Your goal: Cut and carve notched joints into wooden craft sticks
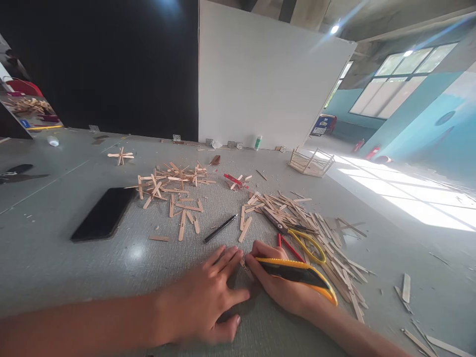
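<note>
My right hand (277,282) is closed around a yellow and black utility knife (297,275), its handle slanting back over the hand toward the lower right. Flat on the table, my left hand (219,292) has its fingers spread and holds nothing I can see. Between the two hands lies a short piece of wooden craft stick (246,269), near my left fingertips. The knife's tip is hidden by my right fingers. Just beyond the hands are a black pen (220,228) and scissors with yellow handles (308,246), resting on a heap of craft sticks (334,258).
A black phone (104,214) lies at the left. Cut stick pieces (182,225) and small stick assemblies (121,156) are scattered beyond the hands. Farther back stand a stick frame (311,162) and a small green-and-white tube (258,143), before a white panel (267,74).
</note>
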Demonstrator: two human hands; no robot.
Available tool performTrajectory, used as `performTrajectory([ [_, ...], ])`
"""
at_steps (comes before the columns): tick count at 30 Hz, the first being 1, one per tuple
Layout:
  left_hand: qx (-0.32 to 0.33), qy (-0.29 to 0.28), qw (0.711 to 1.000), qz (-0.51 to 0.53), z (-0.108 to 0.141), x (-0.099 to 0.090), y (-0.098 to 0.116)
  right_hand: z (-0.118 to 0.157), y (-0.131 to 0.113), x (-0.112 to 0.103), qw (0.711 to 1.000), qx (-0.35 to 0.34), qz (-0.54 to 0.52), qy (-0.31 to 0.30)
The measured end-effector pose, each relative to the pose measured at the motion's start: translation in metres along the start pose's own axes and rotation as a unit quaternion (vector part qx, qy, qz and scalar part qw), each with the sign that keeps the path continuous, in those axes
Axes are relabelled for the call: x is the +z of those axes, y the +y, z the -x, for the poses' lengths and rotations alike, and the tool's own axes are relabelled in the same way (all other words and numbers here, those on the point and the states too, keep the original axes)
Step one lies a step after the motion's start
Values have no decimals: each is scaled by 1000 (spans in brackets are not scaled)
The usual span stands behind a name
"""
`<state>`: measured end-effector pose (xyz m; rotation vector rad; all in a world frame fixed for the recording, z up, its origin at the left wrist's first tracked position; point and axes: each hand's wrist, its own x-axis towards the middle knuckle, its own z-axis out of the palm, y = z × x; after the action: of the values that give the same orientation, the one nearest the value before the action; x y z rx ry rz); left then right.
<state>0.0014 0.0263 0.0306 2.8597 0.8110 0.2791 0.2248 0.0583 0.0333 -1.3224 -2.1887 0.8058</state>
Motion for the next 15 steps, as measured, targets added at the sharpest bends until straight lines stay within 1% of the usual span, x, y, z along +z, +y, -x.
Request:
performTrajectory([
  [5,-12,-6,1000,6,2,0,0,-3,3,5,1000,-21,16,14],
  [9,-21,-20,1000,7,2,-1,0,-3,1,4,999,-41,30,14],
  [15,-22,-21,1000,5,2,-2,-1,0,2,3,996,-77,43,18],
])
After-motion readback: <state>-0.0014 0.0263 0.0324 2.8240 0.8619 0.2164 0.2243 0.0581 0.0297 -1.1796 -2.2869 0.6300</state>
